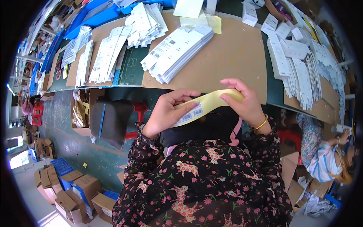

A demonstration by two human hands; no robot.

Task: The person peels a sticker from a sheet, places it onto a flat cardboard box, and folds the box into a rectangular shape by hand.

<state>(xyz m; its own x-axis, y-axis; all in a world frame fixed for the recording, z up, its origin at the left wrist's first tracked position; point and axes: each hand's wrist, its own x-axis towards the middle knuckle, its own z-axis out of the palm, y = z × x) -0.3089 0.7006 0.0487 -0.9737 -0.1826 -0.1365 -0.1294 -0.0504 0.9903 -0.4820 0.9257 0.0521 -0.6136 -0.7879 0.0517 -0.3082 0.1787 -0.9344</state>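
A scuffed green floor stretches beneath a green-topped worktable; a red plastic stool stands left, where bright light glares.

A packing workshop, by every sign on show! Look along the green tabletop: stacks of flat white cartons across its middle and left, and at its right end, white boxes crowding in too. Blue bins sit at its far left. Just off its near edge, a strip of barcode labels, proper packing stuff! Below that edge, a red plastic stool on a scuffed green floor; well apart to its near left, a cluster of brown cardboard boxes. And near its right end, a co-worker in stripes!
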